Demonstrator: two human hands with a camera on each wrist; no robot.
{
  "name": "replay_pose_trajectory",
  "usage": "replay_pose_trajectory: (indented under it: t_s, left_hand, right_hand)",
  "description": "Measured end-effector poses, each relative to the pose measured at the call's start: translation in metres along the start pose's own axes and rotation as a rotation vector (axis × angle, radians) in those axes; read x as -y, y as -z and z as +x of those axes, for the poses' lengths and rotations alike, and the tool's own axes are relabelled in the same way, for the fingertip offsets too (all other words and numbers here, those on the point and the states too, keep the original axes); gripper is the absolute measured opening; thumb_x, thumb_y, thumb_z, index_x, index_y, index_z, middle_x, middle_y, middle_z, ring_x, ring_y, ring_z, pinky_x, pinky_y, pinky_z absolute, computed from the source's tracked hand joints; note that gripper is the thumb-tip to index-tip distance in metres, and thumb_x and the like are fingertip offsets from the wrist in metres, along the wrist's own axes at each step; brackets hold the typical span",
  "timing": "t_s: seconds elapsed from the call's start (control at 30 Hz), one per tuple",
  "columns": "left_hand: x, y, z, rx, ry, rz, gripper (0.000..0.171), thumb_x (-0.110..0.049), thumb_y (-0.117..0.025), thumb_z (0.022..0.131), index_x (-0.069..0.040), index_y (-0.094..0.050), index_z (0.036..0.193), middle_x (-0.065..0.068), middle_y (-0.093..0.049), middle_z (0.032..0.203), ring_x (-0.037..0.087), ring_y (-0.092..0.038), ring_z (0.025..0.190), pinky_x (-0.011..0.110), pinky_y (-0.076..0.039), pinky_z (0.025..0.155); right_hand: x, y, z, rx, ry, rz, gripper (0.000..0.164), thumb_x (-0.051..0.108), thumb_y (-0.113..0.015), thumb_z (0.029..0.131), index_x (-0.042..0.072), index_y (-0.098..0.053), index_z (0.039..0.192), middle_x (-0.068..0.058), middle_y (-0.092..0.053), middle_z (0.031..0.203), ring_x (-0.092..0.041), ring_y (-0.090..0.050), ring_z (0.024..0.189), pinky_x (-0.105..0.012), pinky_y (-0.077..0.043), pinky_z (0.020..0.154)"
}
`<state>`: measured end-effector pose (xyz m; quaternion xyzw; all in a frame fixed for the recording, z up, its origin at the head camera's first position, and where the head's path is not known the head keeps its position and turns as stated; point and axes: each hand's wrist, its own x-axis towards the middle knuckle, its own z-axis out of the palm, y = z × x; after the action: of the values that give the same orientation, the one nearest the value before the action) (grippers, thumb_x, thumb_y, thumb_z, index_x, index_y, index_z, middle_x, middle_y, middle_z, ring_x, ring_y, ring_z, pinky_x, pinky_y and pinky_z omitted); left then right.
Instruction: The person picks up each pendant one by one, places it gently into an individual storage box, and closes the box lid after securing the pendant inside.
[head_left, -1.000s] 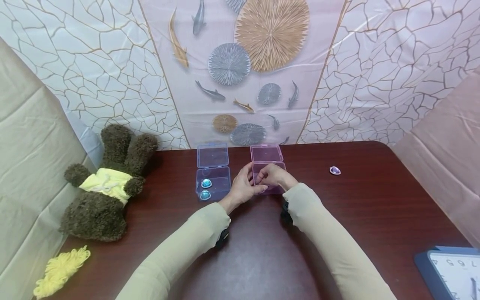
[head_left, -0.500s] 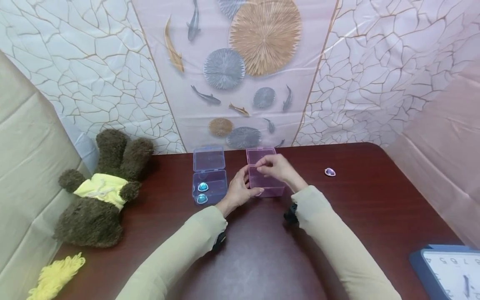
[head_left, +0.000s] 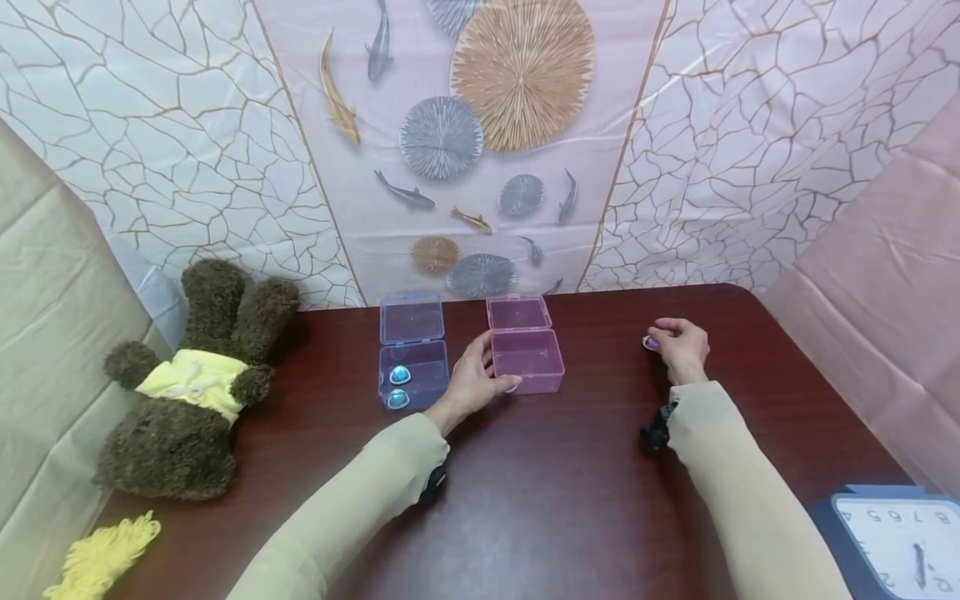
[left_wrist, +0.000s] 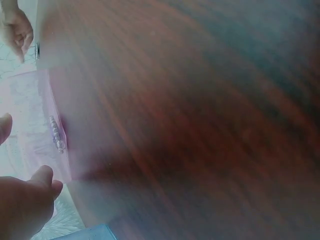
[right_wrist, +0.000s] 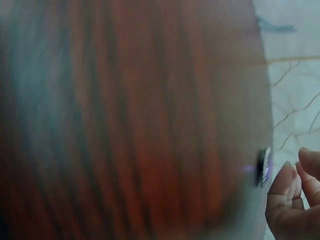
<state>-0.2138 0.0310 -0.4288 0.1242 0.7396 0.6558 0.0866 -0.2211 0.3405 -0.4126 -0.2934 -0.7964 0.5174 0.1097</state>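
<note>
My left hand (head_left: pixel 474 375) holds the left side of the pink plastic box (head_left: pixel 528 384), thumb at its front and fingers round its left wall. The box's lid (head_left: pixel 519 313) is tipped back. In the left wrist view a beaded-edge gem (left_wrist: pixel 57 134) shows through the box wall. At the table's right side, my right hand (head_left: pixel 681 346) reaches a purple gem (head_left: pixel 650 342) with a pale beaded rim. In the right wrist view that gem (right_wrist: pixel 264 167) lies just beside my fingertips, with thumb and fingers slightly apart.
A blue plastic box (head_left: pixel 423 372), lid back, stands left of the pink one with two turquoise gems (head_left: pixel 399 387). A brown plush toy (head_left: pixel 176 446) and yellow yarn (head_left: pixel 103 554) lie at left. A blue-framed clock (head_left: pixel 892 542) is at the right front.
My right hand has left the pink box and moved right to the purple gem on the table. The left hand stays at the pink box. The head view has shifted slightly.
</note>
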Motion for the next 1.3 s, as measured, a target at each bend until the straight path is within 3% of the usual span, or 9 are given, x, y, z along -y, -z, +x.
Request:
replay_pose_trajectory:
  t_s: [0.2,0.37,0.53,0.7,0.83,0.97,1.1,1.3]
  left_hand:
    - [-0.001,0.000,-0.001,0.001,0.003,0.008,0.086,0.009,-0.075,0.071,0.002,-0.029,0.143,0.023,-0.036,0.140,0.035,-0.046,0.127,0.037,-0.046,0.100]
    - [-0.003,-0.001,-0.002,0.016,0.000,0.002,0.086,0.009,-0.075,0.071,0.002,-0.028,0.143,0.025,-0.034,0.141,0.035,-0.045,0.128,0.039,-0.045,0.100]
    - [-0.004,-0.001,-0.002,0.013,0.008,0.005,0.087,0.008,-0.075,0.071,0.001,-0.028,0.144,0.023,-0.034,0.142,0.034,-0.045,0.128,0.039,-0.045,0.101]
    - [-0.005,-0.001,-0.001,0.019,0.008,-0.011,0.087,0.009,-0.074,0.072,0.003,-0.026,0.144,0.024,-0.033,0.142,0.035,-0.043,0.129,0.039,-0.044,0.101]
    - [-0.004,0.000,-0.001,0.016,0.007,-0.004,0.087,0.008,-0.075,0.072,0.003,-0.026,0.144,0.024,-0.033,0.143,0.036,-0.041,0.130,0.040,-0.043,0.102]
    - [-0.003,0.000,-0.001,0.005,0.013,0.022,0.087,0.007,-0.076,0.071,0.002,-0.028,0.143,0.024,-0.034,0.142,0.035,-0.043,0.130,0.039,-0.044,0.101]
    - [-0.002,0.000,0.000,-0.001,0.010,0.040,0.086,0.006,-0.076,0.071,0.002,-0.029,0.143,0.024,-0.035,0.140,0.036,-0.044,0.128,0.039,-0.044,0.101]
    - [-0.002,0.001,0.000,-0.001,0.008,0.046,0.086,0.007,-0.076,0.071,0.002,-0.029,0.143,0.024,-0.035,0.140,0.036,-0.044,0.128,0.040,-0.044,0.101]
  right_hand:
    - [-0.009,0.008,0.003,0.041,-0.018,-0.047,0.037,0.012,-0.065,0.087,-0.004,-0.059,0.119,0.009,-0.056,0.072,0.003,-0.054,0.054,-0.014,-0.052,0.056]
    - [-0.011,0.010,0.003,0.020,-0.025,-0.069,0.030,0.014,-0.068,0.086,-0.004,-0.063,0.109,-0.001,-0.059,0.077,-0.002,-0.055,0.053,-0.016,-0.050,0.054]
    - [-0.011,0.011,0.006,0.047,0.017,-0.161,0.033,0.015,-0.066,0.087,-0.005,-0.061,0.114,-0.007,-0.063,0.085,0.001,-0.054,0.054,-0.015,-0.049,0.053]
    - [-0.009,0.011,0.005,0.078,0.079,-0.265,0.034,0.016,-0.066,0.087,-0.006,-0.061,0.112,-0.006,-0.064,0.081,0.003,-0.050,0.051,-0.015,-0.044,0.050]
    - [-0.008,0.010,0.007,0.098,0.106,-0.294,0.031,0.014,-0.066,0.086,-0.007,-0.061,0.108,-0.006,-0.065,0.076,0.000,-0.048,0.051,-0.018,-0.042,0.049]
    - [-0.008,0.009,0.006,0.117,0.120,-0.301,0.031,0.013,-0.066,0.086,-0.006,-0.058,0.108,-0.013,-0.067,0.084,-0.004,-0.049,0.053,-0.020,-0.043,0.050]
    - [-0.008,0.005,0.002,0.132,0.150,-0.232,0.031,0.012,-0.065,0.087,-0.006,-0.054,0.110,-0.015,-0.064,0.090,-0.001,-0.051,0.057,-0.018,-0.049,0.053]
    - [0.005,-0.010,-0.006,0.217,0.201,0.127,0.026,0.002,-0.063,0.087,-0.008,-0.050,0.107,0.004,-0.058,0.077,0.003,-0.059,0.061,-0.017,-0.056,0.063]
